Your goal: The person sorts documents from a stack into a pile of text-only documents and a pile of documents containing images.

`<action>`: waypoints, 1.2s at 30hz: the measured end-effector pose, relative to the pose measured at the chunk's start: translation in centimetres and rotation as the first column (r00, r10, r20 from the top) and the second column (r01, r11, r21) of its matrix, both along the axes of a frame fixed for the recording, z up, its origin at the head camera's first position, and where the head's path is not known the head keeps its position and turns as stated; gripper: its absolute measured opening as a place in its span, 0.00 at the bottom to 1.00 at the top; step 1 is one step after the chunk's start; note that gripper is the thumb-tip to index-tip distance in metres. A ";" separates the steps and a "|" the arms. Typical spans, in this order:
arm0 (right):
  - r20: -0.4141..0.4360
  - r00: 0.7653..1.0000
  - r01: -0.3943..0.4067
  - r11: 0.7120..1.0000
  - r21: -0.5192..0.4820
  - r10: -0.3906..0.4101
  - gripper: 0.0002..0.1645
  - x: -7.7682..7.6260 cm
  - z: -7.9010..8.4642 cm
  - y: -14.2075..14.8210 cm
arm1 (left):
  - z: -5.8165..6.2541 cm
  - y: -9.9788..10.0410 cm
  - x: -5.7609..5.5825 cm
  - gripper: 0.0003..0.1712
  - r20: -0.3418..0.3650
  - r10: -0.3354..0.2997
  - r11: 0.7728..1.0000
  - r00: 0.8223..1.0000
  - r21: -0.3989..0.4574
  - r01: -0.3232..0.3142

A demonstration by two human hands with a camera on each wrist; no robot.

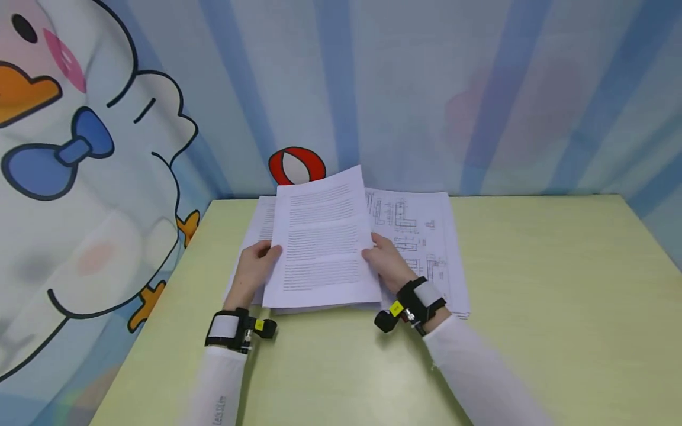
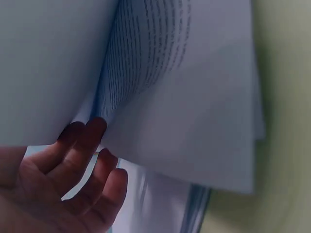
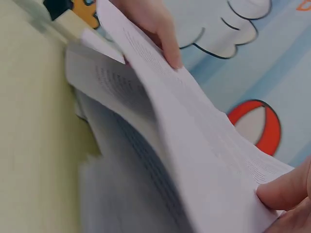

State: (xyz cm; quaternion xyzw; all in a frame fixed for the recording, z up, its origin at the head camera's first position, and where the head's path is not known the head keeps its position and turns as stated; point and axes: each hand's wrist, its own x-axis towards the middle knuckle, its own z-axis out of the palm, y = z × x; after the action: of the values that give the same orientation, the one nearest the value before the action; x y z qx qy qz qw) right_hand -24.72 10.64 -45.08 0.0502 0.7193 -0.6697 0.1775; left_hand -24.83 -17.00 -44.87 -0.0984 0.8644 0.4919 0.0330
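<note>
Both hands hold up a printed sheet (image 1: 325,242) of paper by its side edges, tilted above other papers. My left hand (image 1: 253,269) pinches the left edge, thumb on the printed face. On the opposite edge, my right hand (image 1: 391,260) grips with its thumb in front; the fingers behind are mostly hidden. In the left wrist view, the left fingers (image 2: 97,131) reach behind the raised sheet, beside a second text page (image 2: 184,111) that hangs curved below it. Underneath lie pages with technical drawings (image 1: 442,254) to the right and a text page (image 1: 261,219) to the left.
The papers are near the back edge of a pale green table (image 1: 554,296). Behind rises a blue striped backdrop (image 1: 405,89) with a cartoon duck (image 1: 106,213) on the left. Each wrist wears a black strap (image 1: 421,299) with a small camera.
</note>
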 end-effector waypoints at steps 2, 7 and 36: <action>-0.009 1.000 -0.026 1.000 0.014 0.027 0.33 0.0 -0.2 -1.5 | -0.1 -1.8 -0.1 0.30 0.045 -0.002 1.000 0.999 -0.020 0.003; -0.015 0.999 -0.045 0.996 0.074 0.046 0.37 -0.2 -0.4 -4.7 | 0.1 -5.4 -0.7 0.34 0.136 0.009 1.000 0.991 -0.017 -0.006; -0.255 0.953 0.032 0.785 0.619 0.162 0.21 -0.2 0.3 -8.8 | -0.2 -6.5 -2.3 0.31 0.152 -0.063 0.893 0.986 -0.434 0.124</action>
State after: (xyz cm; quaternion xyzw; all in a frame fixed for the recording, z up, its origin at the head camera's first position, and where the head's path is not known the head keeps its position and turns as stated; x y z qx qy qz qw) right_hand -24.89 1.88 -44.76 -0.0201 0.9178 -0.3912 0.0653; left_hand -27.13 -23.54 -45.12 -0.0944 0.9529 0.2732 0.0917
